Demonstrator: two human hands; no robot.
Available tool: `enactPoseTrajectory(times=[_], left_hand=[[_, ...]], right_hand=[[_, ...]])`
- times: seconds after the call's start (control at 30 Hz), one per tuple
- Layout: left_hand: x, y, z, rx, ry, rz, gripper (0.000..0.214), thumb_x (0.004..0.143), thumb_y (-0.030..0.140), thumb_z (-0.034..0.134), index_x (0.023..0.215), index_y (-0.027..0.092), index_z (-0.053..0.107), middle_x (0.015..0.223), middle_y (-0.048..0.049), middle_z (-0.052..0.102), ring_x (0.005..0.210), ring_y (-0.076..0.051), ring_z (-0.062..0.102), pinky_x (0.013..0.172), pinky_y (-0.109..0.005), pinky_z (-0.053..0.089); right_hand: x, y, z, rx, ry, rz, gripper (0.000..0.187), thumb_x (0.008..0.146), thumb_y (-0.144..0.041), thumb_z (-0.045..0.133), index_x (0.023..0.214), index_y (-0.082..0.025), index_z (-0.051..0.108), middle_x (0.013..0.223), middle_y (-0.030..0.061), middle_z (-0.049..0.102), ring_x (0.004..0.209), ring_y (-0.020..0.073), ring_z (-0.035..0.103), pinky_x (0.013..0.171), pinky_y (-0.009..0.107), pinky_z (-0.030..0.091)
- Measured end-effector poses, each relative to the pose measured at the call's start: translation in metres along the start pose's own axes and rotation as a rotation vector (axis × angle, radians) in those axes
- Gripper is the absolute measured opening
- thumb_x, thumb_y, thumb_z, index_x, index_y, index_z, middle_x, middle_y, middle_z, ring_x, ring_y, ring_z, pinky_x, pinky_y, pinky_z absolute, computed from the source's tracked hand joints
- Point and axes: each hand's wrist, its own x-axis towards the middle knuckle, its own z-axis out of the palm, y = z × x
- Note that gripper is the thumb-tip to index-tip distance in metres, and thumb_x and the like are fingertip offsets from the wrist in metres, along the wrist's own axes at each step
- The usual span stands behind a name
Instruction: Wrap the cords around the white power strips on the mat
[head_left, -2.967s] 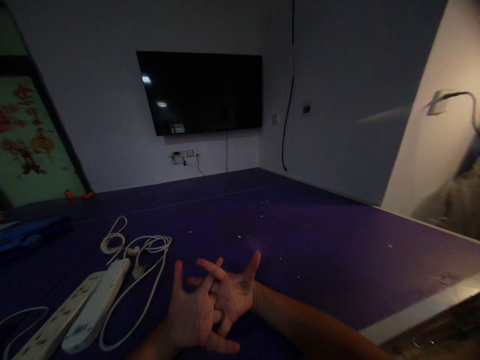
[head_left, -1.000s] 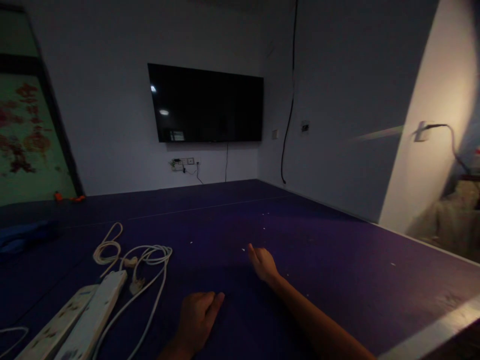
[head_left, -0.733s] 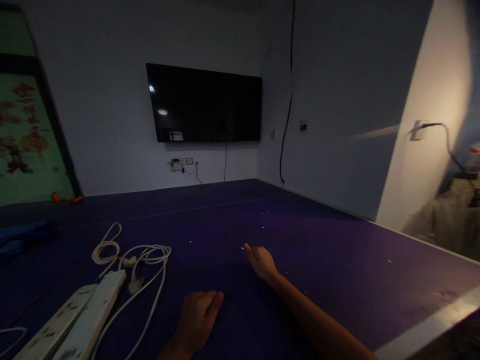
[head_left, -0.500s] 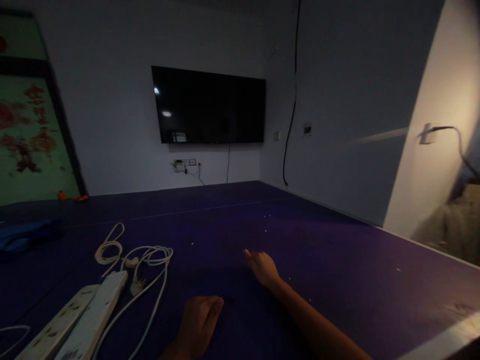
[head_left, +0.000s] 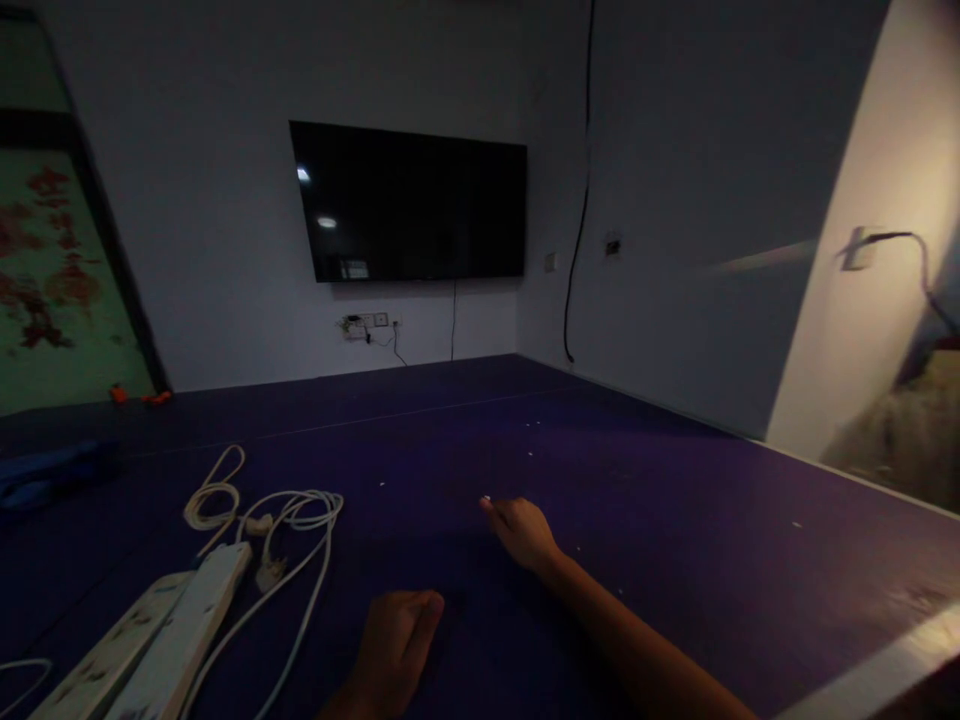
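My right hand (head_left: 521, 528) reaches over the purple surface (head_left: 450, 560) with its fingers pinched together. A tiny white scrap (head_left: 487, 498) shows at the tips of that pinch. Nearer to me and further left, my left hand (head_left: 397, 640) is curled closed with the thumb lying along the fingers; whatever it may hold is hidden. Several small white bits (head_left: 530, 454) lie scattered beyond and around my right hand, and one white speck (head_left: 382, 484) lies to its left.
Two white power strips (head_left: 176, 640) with coiled white cables (head_left: 300, 510) lie to my left. A blue cloth-like thing (head_left: 45, 470) and small orange objects (head_left: 156, 398) are further back left. A black television (head_left: 420, 205) hangs on the wall; a black cable (head_left: 577, 260) dangles right of it.
The view has shifted slightly. The white scrap shows more clearly at my right fingertips. Both hands stay closed in nearly the same places.
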Motion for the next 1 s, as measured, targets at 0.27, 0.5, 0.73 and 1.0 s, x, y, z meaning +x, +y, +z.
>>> enactPoseTrajectory(times=[0.27, 0.5, 0.73, 1.0], left_hand=[[0.002, 0.001, 0.001, 0.183, 0.07, 0.14, 0.05, 0.096, 0.032, 0.019, 0.052, 0.019, 0.041, 0.045, 0.0008, 0.048, 0.041, -0.009, 0.043, 0.048, -0.026, 0.023], [0.001, 0.003, -0.001, 0.251, 0.104, 0.204, 0.049, 0.095, 0.026, 0.021, 0.053, 0.019, 0.045, 0.045, -0.0006, 0.053, 0.041, -0.01, 0.049, 0.047, -0.026, 0.026], [0.004, 0.003, -0.016, 0.435, 0.109, 0.176, 0.047, 0.095, 0.028, 0.024, 0.059, 0.019, 0.052, 0.054, -0.0029, 0.06, 0.051, -0.012, 0.055, 0.053, -0.027, 0.03], [0.016, -0.01, -0.039, 0.687, 0.279, -0.004, 0.035, 0.092, 0.03, 0.036, 0.068, 0.019, 0.058, 0.068, -0.0055, 0.063, 0.07, -0.018, 0.058, 0.069, -0.029, 0.039]], right_hand=[[-0.006, -0.011, 0.008, 0.089, 0.02, 0.006, 0.05, 0.094, -0.037, 0.028, 0.063, -0.016, 0.06, 0.062, 0.006, 0.064, 0.055, 0.0129, 0.058, 0.05, 0.024, 0.025], [-0.02, -0.026, 0.02, 0.184, 0.002, -0.097, 0.054, 0.093, -0.039, 0.025, 0.058, -0.016, 0.058, 0.053, 0.0039, 0.058, 0.046, 0.0107, 0.05, 0.049, 0.025, 0.025], [-0.021, -0.038, 0.002, 0.101, -0.015, -0.194, 0.055, 0.093, -0.041, 0.024, 0.055, -0.016, 0.055, 0.052, 0.0033, 0.055, 0.045, 0.0102, 0.044, 0.05, 0.028, 0.019], [-0.014, -0.029, 0.001, 0.031, -0.021, -0.174, 0.045, 0.093, -0.035, 0.031, 0.066, -0.017, 0.061, 0.062, 0.0058, 0.063, 0.054, 0.0133, 0.056, 0.051, 0.027, 0.022]])
